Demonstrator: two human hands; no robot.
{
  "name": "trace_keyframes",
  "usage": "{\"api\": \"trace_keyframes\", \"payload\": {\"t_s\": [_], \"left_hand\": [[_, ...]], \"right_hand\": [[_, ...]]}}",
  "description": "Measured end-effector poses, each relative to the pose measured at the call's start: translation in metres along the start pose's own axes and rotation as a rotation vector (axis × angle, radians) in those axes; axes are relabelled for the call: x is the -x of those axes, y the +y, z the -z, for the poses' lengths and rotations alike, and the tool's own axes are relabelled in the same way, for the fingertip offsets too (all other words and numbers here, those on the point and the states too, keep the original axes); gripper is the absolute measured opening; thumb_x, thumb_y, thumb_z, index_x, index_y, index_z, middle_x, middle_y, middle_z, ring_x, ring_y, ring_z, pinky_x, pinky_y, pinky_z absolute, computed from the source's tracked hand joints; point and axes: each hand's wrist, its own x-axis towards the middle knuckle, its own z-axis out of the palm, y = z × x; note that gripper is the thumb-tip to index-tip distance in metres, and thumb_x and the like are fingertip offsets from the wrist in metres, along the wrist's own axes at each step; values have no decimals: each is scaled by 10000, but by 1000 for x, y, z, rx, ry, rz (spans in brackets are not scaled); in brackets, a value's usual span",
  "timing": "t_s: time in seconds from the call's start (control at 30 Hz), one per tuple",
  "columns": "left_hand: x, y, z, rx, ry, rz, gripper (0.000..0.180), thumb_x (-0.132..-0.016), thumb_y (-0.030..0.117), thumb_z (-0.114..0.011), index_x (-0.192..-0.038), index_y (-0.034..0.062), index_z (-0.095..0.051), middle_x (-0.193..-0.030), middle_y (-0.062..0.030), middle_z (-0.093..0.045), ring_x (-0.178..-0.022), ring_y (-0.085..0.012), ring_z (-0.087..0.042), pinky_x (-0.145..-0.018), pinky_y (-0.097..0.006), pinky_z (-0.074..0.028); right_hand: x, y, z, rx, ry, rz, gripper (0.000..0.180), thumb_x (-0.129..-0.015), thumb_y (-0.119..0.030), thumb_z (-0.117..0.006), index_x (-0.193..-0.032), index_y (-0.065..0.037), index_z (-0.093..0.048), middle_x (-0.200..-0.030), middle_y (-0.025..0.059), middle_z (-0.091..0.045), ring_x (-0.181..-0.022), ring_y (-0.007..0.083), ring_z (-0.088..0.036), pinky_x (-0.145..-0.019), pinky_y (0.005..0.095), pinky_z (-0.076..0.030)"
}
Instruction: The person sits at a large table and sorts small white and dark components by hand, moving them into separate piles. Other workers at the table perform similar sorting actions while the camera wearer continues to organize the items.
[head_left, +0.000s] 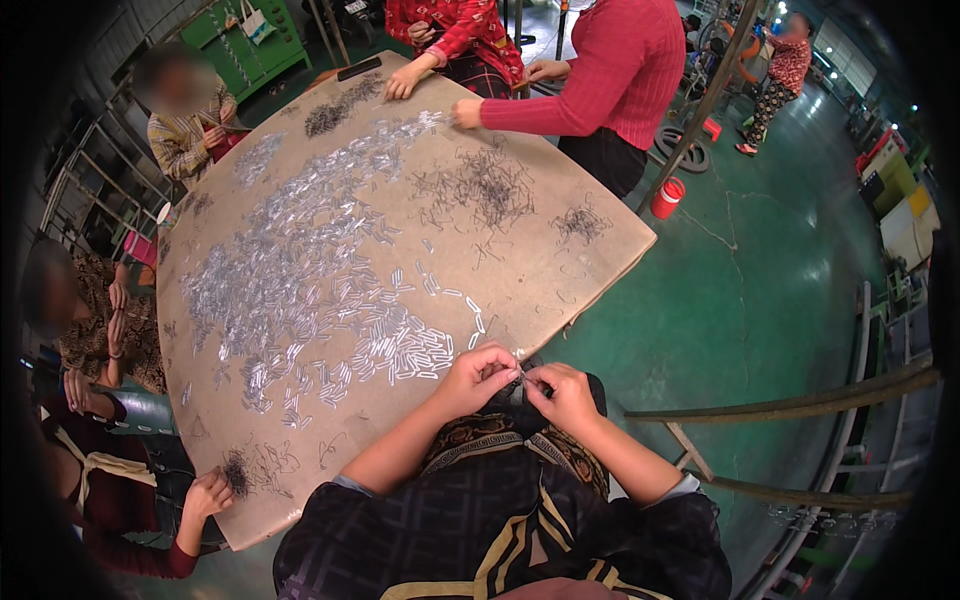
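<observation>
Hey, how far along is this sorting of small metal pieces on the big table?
Done, it seems: a wide spread of shiny silver metal pieces on the large tan worktable. In hand: left hand and right hand pinch one small piece together at the table edge. Left: tangled dark wire clumps lie untouched.

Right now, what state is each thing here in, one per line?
Left hand: fingers pinched on a small thin piece at the table edge.
Right hand: fingers pinched on the same piece.
Silver pieces: loose, spread over the table.
Dark wire bits: loose, in scattered clumps.
Table: flat, covered mostly on its left.
Red bucket: upright on the floor.
</observation>
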Motion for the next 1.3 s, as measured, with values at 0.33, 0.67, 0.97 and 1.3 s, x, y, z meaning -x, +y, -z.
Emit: {"api": "trace_keyframes", "payload": {"t_s": [0.33,0.67,0.97,1.3], "left_hand": [[8,-7,-12,-121,69,-219,57,-889,14,-601,-943,0,-593,-949,-97,-623,-845,-176,-590,-748,-276,-465],[16,5,-19,-288,170,-366,75,-847,-37,-597,-912,-7,-576,-926,-142,-650,-856,-281,-631,-771,-340,-496],[25,10,-22,-362,150,-431,94,-820,-59,-610,-888,3,-590,-929,-134,-668,-831,-291,-630,-782,-369,-481],[30,4,-30,-373,88,-492,133,-806,-67,-637,-909,1,-587,-931,-132,-654,-838,-283,-617,-787,-367,-478]], "right_hand": [[0,-1,-3,-25,-29,56,94,-745,-40,-712,-820,-16,-660,-686,112,-624,-643,280,-617,-603,373,-495],[-3,-3,3,-80,-34,80,115,-743,-59,-700,-849,-15,-690,-708,102,-648,-636,245,-625,-614,348,-506],[-16,14,-1,-5,101,-23,106,-779,-106,-698,-833,-15,-703,-747,112,-666,-662,254,-636,-610,344,-513],[-53,35,-38,244,-72,139,164,-772,-121,-700,-924,-64,-725,-807,99,-601,-838,299,-579,-767,396,-473]]}}
